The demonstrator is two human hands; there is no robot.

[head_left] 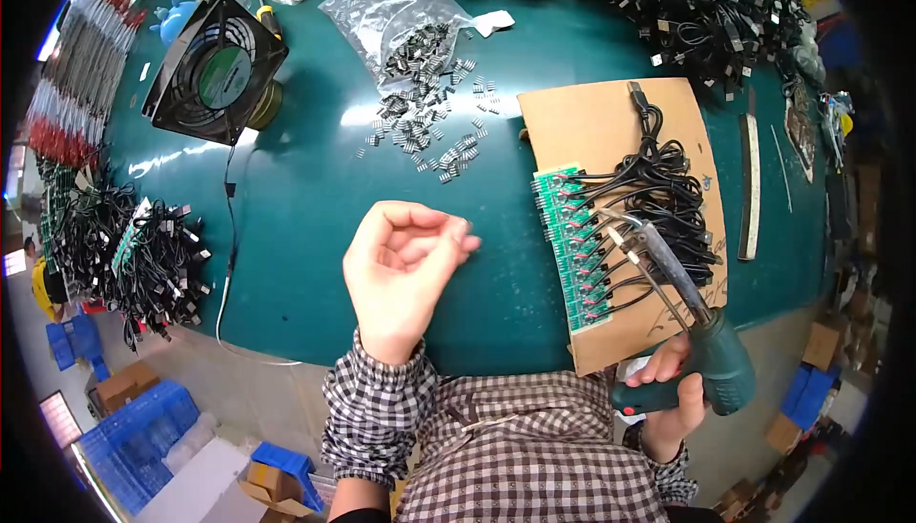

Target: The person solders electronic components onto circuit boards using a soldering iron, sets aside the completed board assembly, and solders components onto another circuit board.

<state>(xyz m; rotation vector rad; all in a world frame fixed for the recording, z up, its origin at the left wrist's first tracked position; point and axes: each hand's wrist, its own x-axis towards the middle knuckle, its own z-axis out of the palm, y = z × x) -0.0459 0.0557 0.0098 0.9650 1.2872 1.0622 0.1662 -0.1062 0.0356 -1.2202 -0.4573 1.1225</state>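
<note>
My right hand (pixel 676 407) is wrapped round the handle of a green soldering gun (pixel 729 366) at the lower right. The gun's metal barrel points up and left, its tip over a row of green circuit boards (pixel 575 248). Black cables (pixel 679 200) run from these boards and lie bundled on a piece of brown cardboard (pixel 577 120). Over the middle of the table, my left hand (pixel 399 265) is palm up, fingers curled and thumb pressed to the fingertips. Whether a small part sits in that pinch I cannot make out.
Small black-and-silver connectors (pixel 412 132) spill from a clear plastic bag (pixel 367 10) at the back. A black fan (pixel 212 73) stands at the left. Heaps of cables (pixel 701 17) fill the back right, with more cables (pixel 157 265) at the left edge. A long strip (pixel 749 189) lies right of the cardboard.
</note>
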